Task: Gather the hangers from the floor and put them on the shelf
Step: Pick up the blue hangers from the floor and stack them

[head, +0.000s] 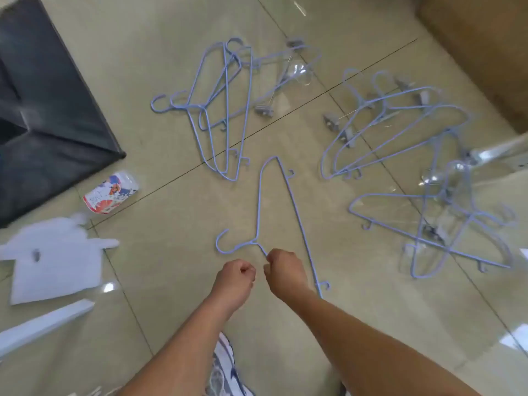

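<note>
blue hanger (258, 212) in right hand (283, 271) grip, left hand (238, 274) fisted

The tiled floor (160, 172) carried three heaps of blue hangers: one (220, 110) beyond the grip and two (394, 130) (445, 230) to its right. A printed packet (111, 192) and white foam pieces (54, 261) lay to its left.

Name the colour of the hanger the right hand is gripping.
Light blue hanger, pinched by the right hand; head view shows it.
</note>
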The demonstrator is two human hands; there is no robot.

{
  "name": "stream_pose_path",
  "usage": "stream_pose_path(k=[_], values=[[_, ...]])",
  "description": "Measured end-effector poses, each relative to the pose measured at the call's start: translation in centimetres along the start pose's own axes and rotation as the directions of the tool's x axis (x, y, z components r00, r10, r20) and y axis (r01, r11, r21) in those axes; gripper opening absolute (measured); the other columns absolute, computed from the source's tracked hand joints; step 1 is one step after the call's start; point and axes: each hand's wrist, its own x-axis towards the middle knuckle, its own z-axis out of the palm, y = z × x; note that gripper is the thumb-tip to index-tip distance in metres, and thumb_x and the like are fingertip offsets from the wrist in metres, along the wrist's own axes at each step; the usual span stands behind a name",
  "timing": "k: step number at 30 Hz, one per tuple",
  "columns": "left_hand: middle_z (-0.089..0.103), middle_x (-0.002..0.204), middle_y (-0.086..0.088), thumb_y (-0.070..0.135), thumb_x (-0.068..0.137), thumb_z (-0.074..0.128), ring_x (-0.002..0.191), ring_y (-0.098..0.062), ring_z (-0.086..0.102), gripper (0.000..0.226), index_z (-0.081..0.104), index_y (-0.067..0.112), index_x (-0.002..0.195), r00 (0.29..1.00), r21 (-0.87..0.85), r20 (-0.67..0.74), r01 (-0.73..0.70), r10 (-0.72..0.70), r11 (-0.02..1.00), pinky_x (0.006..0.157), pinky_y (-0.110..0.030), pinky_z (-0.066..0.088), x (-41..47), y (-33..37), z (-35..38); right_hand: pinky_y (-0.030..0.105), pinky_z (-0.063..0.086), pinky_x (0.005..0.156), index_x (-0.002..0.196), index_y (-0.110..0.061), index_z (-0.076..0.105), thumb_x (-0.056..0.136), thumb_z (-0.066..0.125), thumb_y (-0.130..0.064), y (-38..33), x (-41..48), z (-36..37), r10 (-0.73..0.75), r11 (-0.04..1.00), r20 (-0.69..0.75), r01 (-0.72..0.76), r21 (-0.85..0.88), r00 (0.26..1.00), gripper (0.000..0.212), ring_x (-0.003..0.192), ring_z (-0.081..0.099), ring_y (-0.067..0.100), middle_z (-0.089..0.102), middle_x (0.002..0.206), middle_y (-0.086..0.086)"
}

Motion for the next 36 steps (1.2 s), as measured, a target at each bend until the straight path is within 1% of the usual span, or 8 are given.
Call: stream_pose_path(k=[4,8,13,18,26,31,34,36], values=[[0.073,0.078,-0.002,0.022,0.085,0.052,0.077,-0.022,0.07,0.019,0.068,0.017,0.076,0.996,-0.038,-0.082,0.016,-0.019,0.999,0.072,-0.033,0.053,4.1,-2.2,0.8,0.037,0.049,0.083,0.111,-0.01,0.061,0.097,0.055,-0.026,-0.1,4.5,2.5,-0.082,0.986,-0.068,0.071,-0.151,0.994,0.021,0.105,0.064,0.035,0.065,0.113,0.014],[0.064,0.062,-0.004,0.027,0.076,0.053,0.06,-0.02,0.055,0.026,0.065,0.006,0.067,0.995,-0.016,-0.103,0.002,-0.004,1.0,0.058,-0.029,0.041,6.2,-3.2,2.8,0.04,0.049,0.084,0.107,-0.008,0.063,0.091,0.053,-0.011,0.0,6.6,3.6,-0.207,0.942,-0.048,0.186,-0.278,0.977,0.019,0.104,0.065,0.038,0.068,0.112,0.016],[0.068,0.068,-0.002,0.014,0.091,0.048,0.057,-0.012,0.063,0.021,0.067,0.01,0.084,0.998,-0.745,-0.04,-0.06,0.046,0.665,0.058,-0.026,0.049,6.1,1.2,4.5,0.038,0.054,0.074,0.081,-0.012,0.068,0.081,0.057,-0.033,0.3,5.6,-1.4,-0.28,0.955,-0.151,0.291,0.056,0.948,0.023,0.087,0.069,0.035,0.075,0.087,0.014],[0.062,0.063,-0.013,0.013,0.099,0.046,0.052,-0.02,0.055,0.032,0.064,-0.007,0.08,0.927,-0.612,-0.161,-0.362,0.338,0.703,0.045,-0.026,0.043,4.3,9.5,5.7,0.036,0.059,0.064,0.061,-0.03,0.066,0.077,0.058,-0.009,3.1,2.7,-8.4,-0.303,0.791,-0.246,0.388,0.474,0.92,0.027,0.057,0.066,0.011,0.071,0.061,0.002],[0.068,0.08,-0.01,0.019,0.103,0.038,0.058,-0.017,0.065,0.034,0.062,-0.002,0.091,0.85,-0.366,0.089,-0.458,0.52,0.81,0.049,-0.026,0.051,3.2,18.4,9.3,0.032,0.058,0.054,0.071,-0.008,0.074,0.083,0.065,-0.004,16.9,4.6,-15.2,0.176,0.678,-0.412,0.194,0.709,0.894,0.015,0.054,0.067,0.018,0.072,0.065,0.013],[0.058,0.07,-0.009,0.019,0.102,0.043,0.048,-0.017,0.048,0.028,0.06,0.005,0.084,0.859,-0.367,0.114,-0.43,0.499,0.824,0.039,-0.023,0.035,2.9,22.0,11.7,0.045,0.062,0.072,0.067,-0.011,0.069,0.076,0.056,-0.016,28.6,7.2,-18.9,0.668,0.587,-0.445,-0.055,0.808,0.596,0.017,0.072,0.073,0.036,0.073,0.069,0.015],[0.051,0.064,-0.006,0.018,0.102,0.042,0.043,-0.014,0.039,0.028,0.058,0.008,0.081,0.864,-0.416,0.097,-0.417,0.495,0.809,0.036,-0.019,0.025,2.6,23.5,13.0,0.039,0.053,0.086,0.09,-0.002,0.069,0.086,0.057,-0.018,34.3,6.8,-19.2,0.806,0.557,-0.434,-0.268,0.786,0.402,0.021,0.101,0.067,0.043,0.072,0.094,0.022],[0.047,0.062,-0.005,0.018,0.102,0.041,0.04,-0.012,0.036,0.028,0.057,0.008,0.081,0.865,-0.449,0.092,-0.406,0.493,0.796,0.035,-0.018,0.023,2.2,24.2,13.9,0.038,0.049,0.086,0.104,0.003,0.065,0.09,0.058,-0.022,36.8,6.5,-18.6,0.864,0.47,-0.343,-0.349,0.811,0.369,0.029,0.108,0.063,0.043,0.069,0.11,0.024]])
